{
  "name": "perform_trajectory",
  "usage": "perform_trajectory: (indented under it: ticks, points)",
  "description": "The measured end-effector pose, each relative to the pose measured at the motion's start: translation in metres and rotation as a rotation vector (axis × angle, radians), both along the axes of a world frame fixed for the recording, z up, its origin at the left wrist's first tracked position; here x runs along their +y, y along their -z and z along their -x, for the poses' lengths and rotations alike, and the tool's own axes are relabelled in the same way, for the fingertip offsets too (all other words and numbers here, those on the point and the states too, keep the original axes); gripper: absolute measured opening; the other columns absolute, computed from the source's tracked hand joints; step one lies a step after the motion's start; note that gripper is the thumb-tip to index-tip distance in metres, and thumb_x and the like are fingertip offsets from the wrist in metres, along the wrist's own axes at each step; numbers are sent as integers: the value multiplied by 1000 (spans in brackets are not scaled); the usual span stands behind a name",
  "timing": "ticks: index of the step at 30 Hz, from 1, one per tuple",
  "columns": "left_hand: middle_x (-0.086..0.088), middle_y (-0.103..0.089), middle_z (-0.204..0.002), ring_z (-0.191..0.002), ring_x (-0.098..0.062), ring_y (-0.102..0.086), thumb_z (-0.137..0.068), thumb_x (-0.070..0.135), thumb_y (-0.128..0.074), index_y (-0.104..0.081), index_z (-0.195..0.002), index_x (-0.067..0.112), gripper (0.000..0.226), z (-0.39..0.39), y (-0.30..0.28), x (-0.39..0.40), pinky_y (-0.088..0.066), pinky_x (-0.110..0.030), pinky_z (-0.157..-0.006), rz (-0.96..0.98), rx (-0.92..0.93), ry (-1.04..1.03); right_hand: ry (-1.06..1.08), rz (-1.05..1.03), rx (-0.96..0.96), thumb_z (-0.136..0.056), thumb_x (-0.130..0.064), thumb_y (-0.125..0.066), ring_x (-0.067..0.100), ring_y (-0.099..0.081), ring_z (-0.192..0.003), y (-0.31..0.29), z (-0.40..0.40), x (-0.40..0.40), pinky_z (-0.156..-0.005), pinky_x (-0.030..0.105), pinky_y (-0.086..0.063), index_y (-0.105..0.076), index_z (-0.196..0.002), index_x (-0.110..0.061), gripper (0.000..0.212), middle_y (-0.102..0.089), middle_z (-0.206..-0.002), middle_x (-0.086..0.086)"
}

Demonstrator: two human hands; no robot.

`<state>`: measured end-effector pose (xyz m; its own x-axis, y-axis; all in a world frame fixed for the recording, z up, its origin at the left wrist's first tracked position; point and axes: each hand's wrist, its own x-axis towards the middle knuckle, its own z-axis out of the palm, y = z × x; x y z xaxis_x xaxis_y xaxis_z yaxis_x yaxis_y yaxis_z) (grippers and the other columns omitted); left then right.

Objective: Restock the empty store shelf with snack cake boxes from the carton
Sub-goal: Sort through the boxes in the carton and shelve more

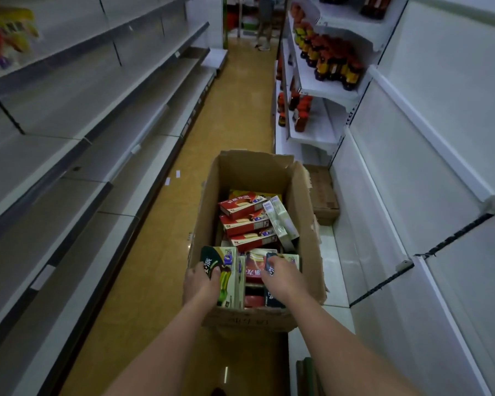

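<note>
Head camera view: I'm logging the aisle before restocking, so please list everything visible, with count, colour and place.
carton: one, brown, on the floor mid-aisle
red snack boxes: three stacked, far half of carton
green snack box: one, near left in carton
left shelves: grey, bare except blurred packets top left
bottles: many, red and orange, right shelves
closed box: one, brown, right of carton
left hand: grips green snack box
right hand: grips a dark box

A shop aisle. Long bare shelves (103, 90) on the left, rows of bottles (330, 62) on white racks (326, 90) on the right.
</note>
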<state>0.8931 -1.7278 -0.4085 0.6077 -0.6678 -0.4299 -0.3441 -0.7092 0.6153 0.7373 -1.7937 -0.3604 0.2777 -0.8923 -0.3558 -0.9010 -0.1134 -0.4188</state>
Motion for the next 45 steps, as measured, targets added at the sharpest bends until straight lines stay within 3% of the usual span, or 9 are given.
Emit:
perform_trajectory:
  ticks: [6,12,17,21,26,33,38,41,45]
  points:
    - [-13,-34,-146,-132,-30,-37,-99,41,-38,-25,-148,12,58,-15,32,-34,-37,-43,-105,-95,-48,111,-28,-119,41,-96,-35,-50,29,-58,-110,40,-39,-35,-86,38,-50,-53,-125,-13,37,-61,-121,8]
    - [-10,-14,-158,-141,-32,-24,-99,40,-39,-8,-152,11,67,-5,61,-55,-31,-47,-111,-126,46,-24,-32,-258,52,-96,-43,-48,27,-60,-106,86,-60,-49,-78,31,-45,-50,-128,-18,41,-64,-115,8]
    - [-4,-8,-160,-141,-30,-20,-100,38,-38,-8,-152,15,65,7,77,-64,-33,-44,-107,-158,-66,-74,-46,-417,3,-95,-43,-49,24,-60,-105,123,-73,-55,-77,30,-43,-55,-126,-17,40,-64,-117,6]
    - [-1,-10,-159,-136,-29,-23,-101,31,-38,-7,-152,19,61,12,81,-70,-38,-42,-100,-180,-128,-128,6,-479,-121,-96,-42,-50,22,-60,-102,141,-76,-54,-79,29,-45,-57,-120,-13,38,-64,-113,5]
    - [-1,-5,-159,-133,-28,-24,-101,28,-37,-2,-152,23,62,16,84,-72,-42,-38,-94,-213,-189,-93,355,-664,-451,-94,-31,-58,21,-57,-109,151,-79,-57,-96,37,-46,-59,-118,-16,29,-64,-116,3]
    - [-7,-23,-155,-135,-29,-25,-101,29,-34,-7,-152,15,59,10,85,-78,-38,-43,-98,-188,-119,-169,606,-874,-619,-81,-22,-75,27,-63,-102,150,-91,-65,-95,42,-50,-62,-110,-9,35,-68,-106,10]
    - [-10,-26,-153,-134,-29,-29,-100,31,-38,-17,-150,12,57,5,88,-80,-34,-42,-104,-244,-140,-135,666,-773,-634,-69,-29,-78,27,-64,-100,165,-102,-58,-93,46,-52,-62,-115,-13,51,-70,-104,7]
    - [-12,-26,-152,-135,-34,-31,-99,37,-38,-8,-152,23,62,5,95,-77,-32,-47,-106,-231,15,-188,687,-745,-648,-81,-25,-72,26,-63,-102,167,-103,-56,-95,46,-51,-61,-117,-14,39,-68,-107,6]
    - [-14,-41,-141,-125,-37,-44,-95,56,-35,-8,-150,34,66,-5,107,-74,-39,-49,-101,-225,166,-286,715,-758,-656,-73,-34,-77,26,-62,-101,162,-108,-57,-95,47,-50,-58,-115,-17,49,-67,-106,4]
